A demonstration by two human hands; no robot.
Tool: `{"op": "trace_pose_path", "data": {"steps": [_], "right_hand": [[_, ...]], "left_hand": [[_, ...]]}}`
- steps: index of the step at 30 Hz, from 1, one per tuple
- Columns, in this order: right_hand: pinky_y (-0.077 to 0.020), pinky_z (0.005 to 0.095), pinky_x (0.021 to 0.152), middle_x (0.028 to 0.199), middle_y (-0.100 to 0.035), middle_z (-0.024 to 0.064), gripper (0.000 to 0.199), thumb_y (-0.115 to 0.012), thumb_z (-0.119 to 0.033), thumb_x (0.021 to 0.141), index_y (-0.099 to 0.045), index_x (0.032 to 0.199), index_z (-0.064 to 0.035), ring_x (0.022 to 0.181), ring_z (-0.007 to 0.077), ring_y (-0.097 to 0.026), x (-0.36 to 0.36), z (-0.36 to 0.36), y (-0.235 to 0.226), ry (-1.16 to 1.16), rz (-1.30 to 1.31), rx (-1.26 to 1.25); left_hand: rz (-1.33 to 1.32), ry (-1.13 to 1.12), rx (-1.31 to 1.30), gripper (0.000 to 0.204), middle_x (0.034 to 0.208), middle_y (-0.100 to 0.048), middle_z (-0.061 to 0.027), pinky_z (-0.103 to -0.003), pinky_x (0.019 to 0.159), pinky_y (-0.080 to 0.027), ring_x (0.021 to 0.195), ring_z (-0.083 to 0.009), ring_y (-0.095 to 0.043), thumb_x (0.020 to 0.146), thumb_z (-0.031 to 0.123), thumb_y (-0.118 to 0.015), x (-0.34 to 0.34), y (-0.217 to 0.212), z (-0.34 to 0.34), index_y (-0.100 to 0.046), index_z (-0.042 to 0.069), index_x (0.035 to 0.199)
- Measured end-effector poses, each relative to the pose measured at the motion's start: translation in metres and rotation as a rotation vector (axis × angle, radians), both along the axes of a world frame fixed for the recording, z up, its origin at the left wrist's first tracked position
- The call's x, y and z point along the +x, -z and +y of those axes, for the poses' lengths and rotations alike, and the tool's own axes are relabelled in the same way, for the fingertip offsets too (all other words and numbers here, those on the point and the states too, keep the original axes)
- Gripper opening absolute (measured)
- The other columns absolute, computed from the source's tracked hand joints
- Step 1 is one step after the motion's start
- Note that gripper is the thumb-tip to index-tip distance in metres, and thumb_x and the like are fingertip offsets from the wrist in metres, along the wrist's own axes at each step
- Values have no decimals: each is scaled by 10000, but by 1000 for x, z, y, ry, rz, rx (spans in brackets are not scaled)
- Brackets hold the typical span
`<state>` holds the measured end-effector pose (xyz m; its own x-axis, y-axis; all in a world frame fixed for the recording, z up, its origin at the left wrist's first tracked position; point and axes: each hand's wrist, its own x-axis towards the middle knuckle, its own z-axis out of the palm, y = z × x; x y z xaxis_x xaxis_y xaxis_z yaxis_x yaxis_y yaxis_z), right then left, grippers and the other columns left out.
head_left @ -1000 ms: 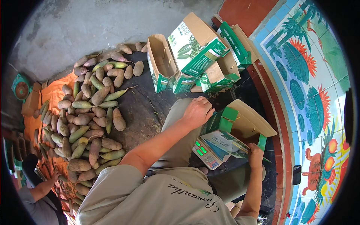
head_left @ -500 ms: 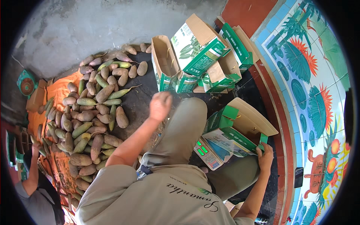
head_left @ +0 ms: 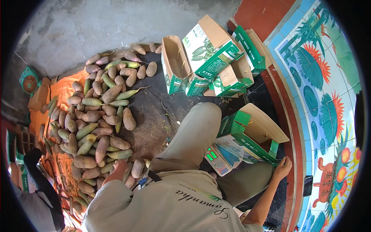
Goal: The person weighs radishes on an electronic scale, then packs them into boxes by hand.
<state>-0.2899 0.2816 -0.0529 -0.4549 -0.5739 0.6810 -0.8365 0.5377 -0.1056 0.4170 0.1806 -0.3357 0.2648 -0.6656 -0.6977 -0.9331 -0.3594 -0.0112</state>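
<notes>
Over the near edge of a big heap of long radishes (head_left: 112,94), brownish and green, my left hand (head_left: 120,166) reaches down. It lies between a green radish (head_left: 120,154) and a brown one (head_left: 138,168); its fingers are partly hidden. My right hand (head_left: 284,167) has its fingers curled at the corner of an open green-and-white cardboard box (head_left: 253,146). This box rests tilted on a digital scale (head_left: 217,160) with lit green digits, beside my right leg.
Several open cardboard boxes (head_left: 208,50) stand stacked beyond my knees. An orange sheet (head_left: 62,92) lies under part of the heap. A tiled wall with a painted mural (head_left: 324,112) runs along the right, a phone (head_left: 307,185) beside it. Another person (head_left: 38,201) works at far left.
My left hand has swung left and back from above my knee to the radish heap. My right hand has slid from the box's flap to its outer corner. The other person's arm has shifted.
</notes>
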Motion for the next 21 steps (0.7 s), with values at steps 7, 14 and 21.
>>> {"op": "trace_pose_path", "data": {"steps": [7, 14, 21], "right_hand": [[-429, 410, 748, 927, -595, 134, 132, -565, -114, 833, -571, 913, -9, 863, 313, -556, 24, -16, -11, -84, 123, 100], [-437, 410, 731, 896, -592, 137, 118, -560, -90, 822, -574, 900, -3, 833, 323, -560, 23, -21, -9, -112, 165, 136], [-432, 409, 729, 887, -585, 129, 100, -576, -72, 794, -561, 873, -12, 829, 320, -558, 27, -33, -6, -175, 148, 156]], "left_hand": [[-211, 258, 240, 480, 1389, -346, -74, -558, 964, -298, 1307, -318, -252, 796, 238, -550, 12, -3, 45, -466, 188, 1266], [-281, -129, 160, 651, 1442, -197, -107, -392, 887, -464, 1178, -299, -426, 770, 168, -622, 47, -7, 54, -324, 178, 1348], [-302, -584, 129, 739, 1335, -342, -126, -342, 866, -483, 1143, -267, -493, 802, 180, -600, 45, -15, 53, -183, 191, 1411]]}}
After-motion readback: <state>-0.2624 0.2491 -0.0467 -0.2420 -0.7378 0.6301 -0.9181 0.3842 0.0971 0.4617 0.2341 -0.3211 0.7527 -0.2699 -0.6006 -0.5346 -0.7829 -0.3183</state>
